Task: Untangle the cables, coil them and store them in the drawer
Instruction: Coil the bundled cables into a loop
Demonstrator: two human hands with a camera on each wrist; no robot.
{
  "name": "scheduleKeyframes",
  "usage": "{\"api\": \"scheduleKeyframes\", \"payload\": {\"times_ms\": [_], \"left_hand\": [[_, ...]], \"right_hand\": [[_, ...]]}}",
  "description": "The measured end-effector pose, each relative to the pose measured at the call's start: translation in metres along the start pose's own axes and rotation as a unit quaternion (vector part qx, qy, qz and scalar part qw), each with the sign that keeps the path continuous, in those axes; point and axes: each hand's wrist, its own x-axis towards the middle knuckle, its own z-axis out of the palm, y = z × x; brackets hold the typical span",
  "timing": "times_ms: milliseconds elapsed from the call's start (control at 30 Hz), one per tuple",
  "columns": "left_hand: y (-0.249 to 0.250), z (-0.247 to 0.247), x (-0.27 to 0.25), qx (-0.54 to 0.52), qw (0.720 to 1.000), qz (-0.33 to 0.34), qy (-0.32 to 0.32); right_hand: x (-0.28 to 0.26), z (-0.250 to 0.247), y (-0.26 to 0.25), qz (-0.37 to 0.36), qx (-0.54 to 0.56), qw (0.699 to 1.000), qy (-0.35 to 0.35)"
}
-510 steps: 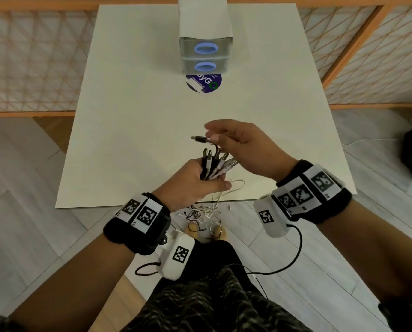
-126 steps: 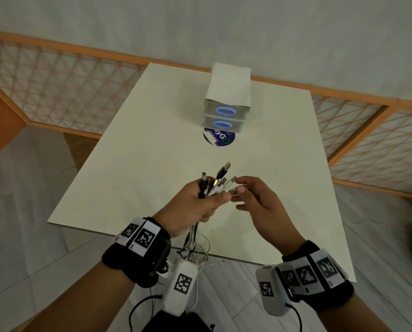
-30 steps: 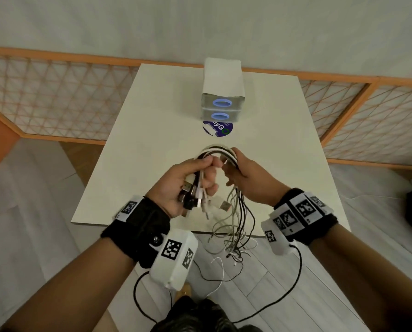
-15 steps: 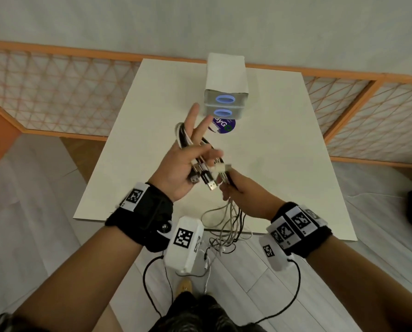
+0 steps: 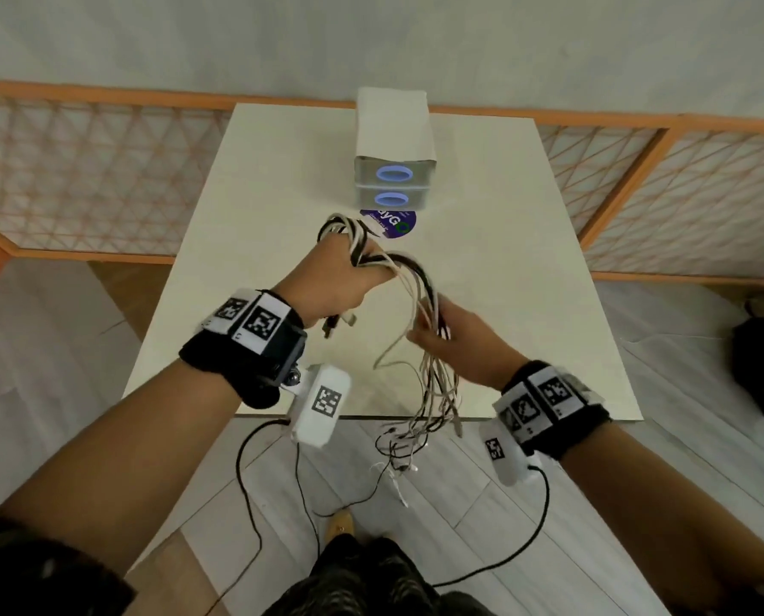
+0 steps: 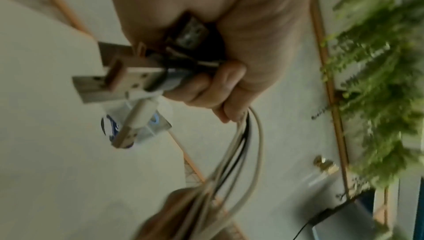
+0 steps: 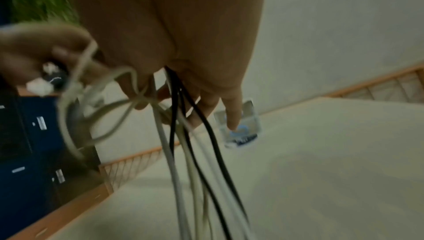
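A bundle of white and black cables (image 5: 415, 277) runs between both hands above the white table (image 5: 504, 269). My left hand (image 5: 340, 277) grips the bundle, one loop (image 5: 340, 226) wound over its fingers. The USB plugs (image 6: 119, 79) stick out below its palm. My right hand (image 5: 453, 335) holds the strands (image 7: 183, 135) lower down, its fingers loosely round them. The loose ends (image 5: 420, 415) hang past the table's near edge. The small drawer unit (image 5: 393, 171) with two blue ring handles stands closed at the table's far side.
A round purple sticker (image 5: 393, 222) lies just in front of the drawer unit. An orange lattice fence (image 5: 82, 180) surrounds the table. A dark bag (image 5: 762, 366) sits on the floor at the right. Black sensor leads (image 5: 247, 482) dangle from my wrists.
My left hand has turned over and closed, with a cable loop now wound across its fingers. My right hand has slid lower down the strands.
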Motion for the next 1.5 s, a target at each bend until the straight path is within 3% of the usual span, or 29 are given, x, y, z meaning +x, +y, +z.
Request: {"api": "scheduleKeyframes", "payload": {"times_ms": [167, 333, 433, 600, 833, 933, 1033, 1200, 1233, 1267, 1333, 1400, 1467, 1500], "left_hand": [[0.004, -0.001, 0.0, -0.226, 0.971, -0.064, 0.034], [-0.006, -0.005, 0.0, -0.25, 0.959, -0.115, 0.07], [-0.008, -0.01, 0.001, -0.295, 0.939, -0.155, 0.084], [-0.011, -0.023, 0.004, -0.357, 0.91, -0.183, 0.101], [-0.013, -0.031, 0.001, -0.404, 0.886, -0.194, 0.119], [-0.005, -0.043, 0.003, -0.455, 0.862, -0.178, 0.137], [0.003, -0.058, 0.005, -0.483, 0.849, -0.149, 0.152], [0.002, -0.059, 0.004, -0.416, 0.889, -0.133, 0.139], [0.001, -0.056, 0.004, -0.4, 0.896, -0.137, 0.135], [0.0, -0.052, 0.004, -0.385, 0.902, -0.144, 0.133], [-0.001, -0.044, 0.003, -0.358, 0.911, -0.157, 0.131], [-0.002, -0.033, 0.001, -0.336, 0.919, -0.165, 0.124], [0.0, -0.02, -0.003, -0.315, 0.927, -0.172, 0.11], [0.002, -0.015, -0.005, -0.311, 0.929, -0.175, 0.1]], "right_hand": [[-0.024, 0.053, 0.045, 0.074, 0.0, 0.997, -0.017], [-0.032, 0.063, 0.05, 0.144, 0.03, 0.986, 0.078], [-0.035, 0.062, 0.041, 0.121, 0.032, 0.987, 0.102], [-0.044, 0.074, 0.055, 0.059, -0.075, 0.994, 0.059], [-0.053, 0.07, 0.057, 0.051, -0.272, 0.96, 0.047], [-0.068, 0.086, 0.076, 0.108, -0.358, 0.926, -0.047], [-0.084, 0.098, 0.097, 0.196, -0.368, 0.895, -0.157], [-0.073, 0.084, 0.098, 0.243, -0.324, 0.881, -0.245], [-0.065, 0.073, 0.087, 0.248, -0.308, 0.889, -0.23], [-0.056, 0.061, 0.074, 0.244, -0.265, 0.916, -0.175], [-0.042, 0.037, 0.039, 0.203, -0.124, 0.97, 0.043], [-0.034, 0.019, -0.005, 0.114, 0.01, 0.969, 0.22], [-0.028, 0.017, -0.044, 0.001, 0.08, 0.956, 0.281], [-0.024, 0.022, -0.052, -0.044, 0.052, 0.957, 0.281]]}}
